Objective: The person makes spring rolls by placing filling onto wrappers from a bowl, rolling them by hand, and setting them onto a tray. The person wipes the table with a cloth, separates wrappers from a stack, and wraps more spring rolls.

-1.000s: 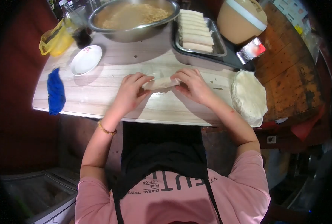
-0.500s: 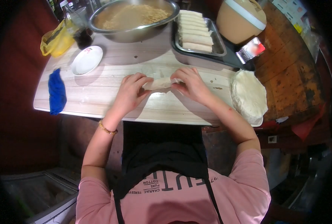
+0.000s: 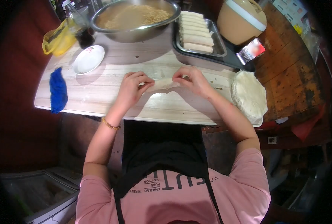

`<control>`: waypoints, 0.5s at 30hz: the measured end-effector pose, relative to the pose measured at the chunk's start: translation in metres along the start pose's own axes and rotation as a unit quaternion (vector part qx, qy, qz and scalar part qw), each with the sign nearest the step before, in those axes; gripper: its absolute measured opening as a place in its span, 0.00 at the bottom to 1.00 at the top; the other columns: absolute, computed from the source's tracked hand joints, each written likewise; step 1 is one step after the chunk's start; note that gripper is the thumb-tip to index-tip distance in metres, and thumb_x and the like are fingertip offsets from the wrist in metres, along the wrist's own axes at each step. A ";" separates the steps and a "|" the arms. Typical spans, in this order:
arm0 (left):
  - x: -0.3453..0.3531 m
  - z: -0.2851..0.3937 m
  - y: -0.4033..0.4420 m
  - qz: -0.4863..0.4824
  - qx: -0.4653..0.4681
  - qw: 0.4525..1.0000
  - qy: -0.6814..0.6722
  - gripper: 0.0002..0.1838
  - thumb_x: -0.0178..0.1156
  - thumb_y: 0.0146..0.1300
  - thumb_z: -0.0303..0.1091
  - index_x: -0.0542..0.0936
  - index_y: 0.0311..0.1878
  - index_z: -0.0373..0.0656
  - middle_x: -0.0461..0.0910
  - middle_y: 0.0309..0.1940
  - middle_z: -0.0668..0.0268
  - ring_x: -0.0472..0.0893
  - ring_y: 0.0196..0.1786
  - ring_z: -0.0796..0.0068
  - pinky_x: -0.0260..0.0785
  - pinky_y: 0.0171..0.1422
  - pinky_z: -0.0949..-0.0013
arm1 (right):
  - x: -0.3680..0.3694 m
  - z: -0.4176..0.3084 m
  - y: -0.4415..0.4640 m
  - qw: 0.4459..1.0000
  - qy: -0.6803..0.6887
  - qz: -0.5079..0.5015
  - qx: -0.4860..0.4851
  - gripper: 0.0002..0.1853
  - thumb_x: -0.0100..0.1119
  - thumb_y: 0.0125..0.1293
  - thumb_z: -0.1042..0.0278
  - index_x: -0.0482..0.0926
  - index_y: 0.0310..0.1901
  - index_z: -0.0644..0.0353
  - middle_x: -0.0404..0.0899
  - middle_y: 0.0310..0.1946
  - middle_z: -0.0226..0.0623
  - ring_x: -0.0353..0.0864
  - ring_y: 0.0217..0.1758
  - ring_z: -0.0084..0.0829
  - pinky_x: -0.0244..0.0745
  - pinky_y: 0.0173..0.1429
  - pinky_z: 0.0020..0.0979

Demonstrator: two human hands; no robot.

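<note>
A pale wrapper roll [image 3: 163, 84] lies on the light wood-patterned table between my two hands. My left hand [image 3: 136, 86] pinches its left end between thumb and fingers. At the right end, my right hand [image 3: 191, 81] has its thumb and fingertips closed on the wrapper. Farther right sits a round stack of pale wrappers [image 3: 249, 95] at the table's edge. Beyond my hands, a metal tray [image 3: 221, 48] holds several finished-looking rolls [image 3: 196, 39] in a row. A big steel bowl [image 3: 136, 34] of shredded filling [image 3: 147, 16] stands at the back.
On the left are a blue cloth [image 3: 58, 90], a white dish [image 3: 89, 59], a yellow bag [image 3: 59, 40] and a bottle of dark liquid [image 3: 83, 36]. A beige lidded container [image 3: 240, 20] and a red-and-white box [image 3: 252, 51] stand at the back right.
The fingers of both hands have drawn tighter at the roll's ends, showing more of the wrapper. My right fingertips have lifted slightly. The view has shifted a little.
</note>
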State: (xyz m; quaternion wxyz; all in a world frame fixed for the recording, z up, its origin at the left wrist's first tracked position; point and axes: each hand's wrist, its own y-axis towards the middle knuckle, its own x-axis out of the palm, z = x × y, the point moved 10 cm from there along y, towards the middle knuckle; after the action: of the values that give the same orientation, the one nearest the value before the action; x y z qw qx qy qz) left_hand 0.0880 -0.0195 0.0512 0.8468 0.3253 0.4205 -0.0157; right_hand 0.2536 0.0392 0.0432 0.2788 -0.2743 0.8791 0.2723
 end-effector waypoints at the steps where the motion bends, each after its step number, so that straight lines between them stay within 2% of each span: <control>1: 0.002 -0.003 0.000 -0.005 -0.009 1.000 -0.016 0.07 0.68 0.59 0.29 0.86 0.40 0.40 0.82 0.34 0.60 0.80 0.39 0.59 0.71 0.47 0.62 | 0.000 0.007 0.000 0.999 0.032 0.001 0.041 0.06 0.66 0.62 0.73 0.84 0.39 0.64 0.83 0.33 0.41 0.84 0.39 0.31 0.79 0.41 0.33; 5: 0.009 -0.013 0.000 -0.014 -0.068 0.995 -0.069 0.06 0.68 0.60 0.28 0.86 0.39 0.37 0.81 0.35 0.59 0.81 0.38 0.65 0.73 0.42 0.64 | 0.004 0.017 0.003 0.996 0.067 -0.021 0.061 0.06 0.65 0.64 0.73 0.84 0.41 0.65 0.82 0.34 0.40 0.82 0.38 0.28 0.78 0.39 0.29; 7: 0.010 -0.019 -0.003 0.001 -0.104 0.981 -0.165 0.06 0.67 0.62 0.27 0.86 0.39 0.34 0.80 0.36 0.60 0.81 0.37 0.71 0.73 0.39 0.67 | 0.006 0.013 0.005 0.996 0.071 -0.037 0.041 0.09 0.66 0.64 0.71 0.86 0.44 0.63 0.81 0.35 0.39 0.81 0.39 0.30 0.77 0.42 0.30; 8: 0.008 -0.019 -0.005 0.001 -0.104 0.981 -0.164 0.06 0.67 0.62 0.27 0.86 0.39 0.34 0.80 0.36 0.60 0.81 0.37 0.71 0.73 0.39 0.67 | 0.006 0.016 0.006 0.996 0.070 -0.037 0.039 0.09 0.66 0.64 0.71 0.86 0.44 0.63 0.81 0.35 0.39 0.81 0.39 0.30 0.77 0.42 0.30; 10: 0.008 -0.017 -0.007 -0.029 -0.090 0.988 -0.125 0.07 0.68 0.62 0.27 0.86 0.39 0.33 0.79 0.37 0.62 0.80 0.37 0.74 0.73 0.36 0.70 | 0.011 0.009 0.007 0.997 0.048 -0.055 -0.032 0.12 0.67 0.64 0.71 0.86 0.48 0.61 0.78 0.38 0.34 0.78 0.43 0.25 0.74 0.45 0.27; 15: 0.010 -0.021 -0.005 -0.010 -0.083 0.985 -0.149 0.07 0.68 0.62 0.28 0.86 0.40 0.34 0.79 0.34 0.61 0.79 0.33 0.73 0.72 0.33 0.71 | 0.017 0.019 0.011 0.996 0.063 -0.066 -0.011 0.10 0.68 0.64 0.71 0.88 0.46 0.61 0.77 0.38 0.33 0.78 0.42 0.26 0.72 0.47 0.27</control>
State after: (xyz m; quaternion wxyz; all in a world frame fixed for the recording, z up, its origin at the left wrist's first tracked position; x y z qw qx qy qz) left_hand 0.0783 -0.0091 0.0318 0.9238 0.2439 0.2928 -0.0376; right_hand 0.2417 0.0532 0.0228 0.2375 -0.3514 0.8719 0.2448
